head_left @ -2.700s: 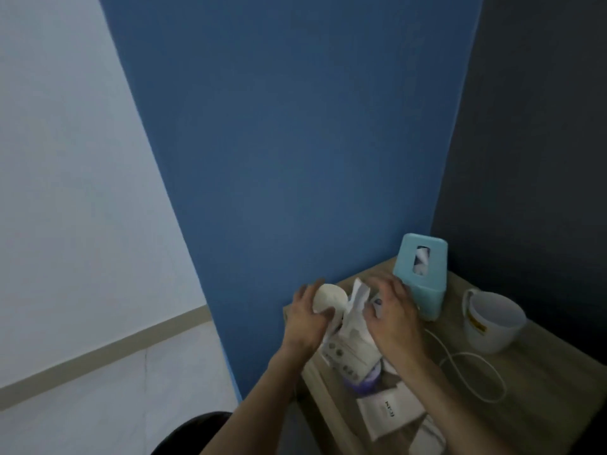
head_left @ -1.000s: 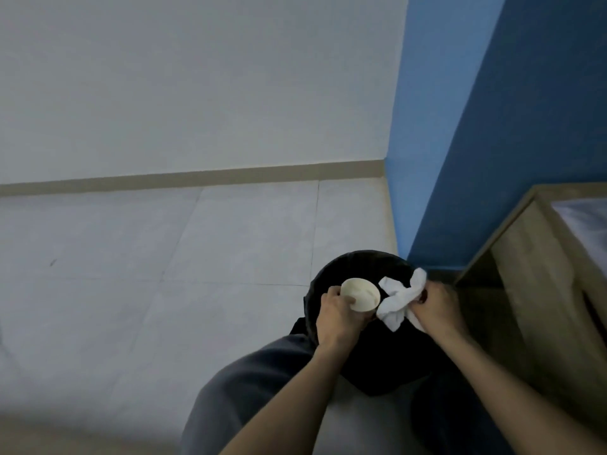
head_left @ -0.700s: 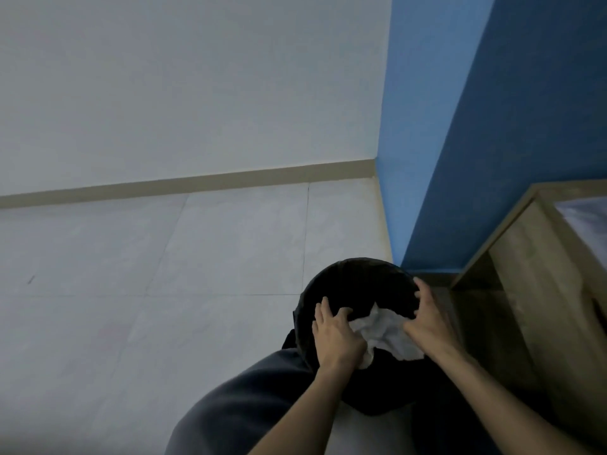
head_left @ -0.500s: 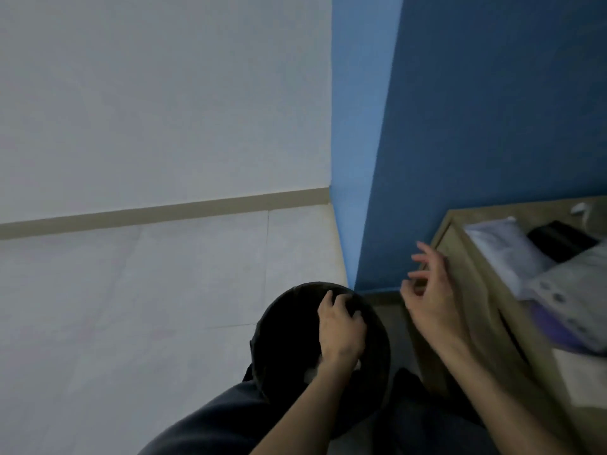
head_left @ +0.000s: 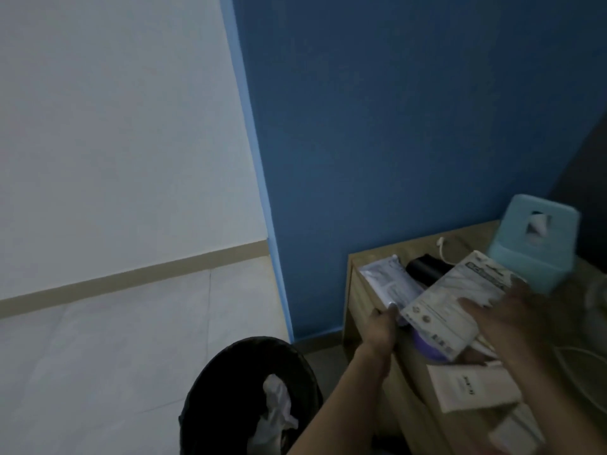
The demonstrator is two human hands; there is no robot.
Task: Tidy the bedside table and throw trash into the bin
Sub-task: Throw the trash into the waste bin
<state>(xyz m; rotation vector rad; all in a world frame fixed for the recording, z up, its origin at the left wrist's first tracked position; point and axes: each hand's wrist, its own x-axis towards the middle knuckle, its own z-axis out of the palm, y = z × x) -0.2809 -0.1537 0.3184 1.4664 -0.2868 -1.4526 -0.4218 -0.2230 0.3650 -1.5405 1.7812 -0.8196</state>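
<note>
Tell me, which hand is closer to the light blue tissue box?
Right. The right hand sits just in front of the tissue box; the left hand is farther away, at the table's left edge.

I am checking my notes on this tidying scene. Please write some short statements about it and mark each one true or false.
1. The black bin holds crumpled white tissue. True.
2. The bin stands on the bedside table. False: it stands on the floor, beside the table.
3. The tissue box is red. False: it is pale teal.
4. The left hand is at the clear packet, and the right hand is at the printed packet. True, though each grip is too blurred to judge.
</note>
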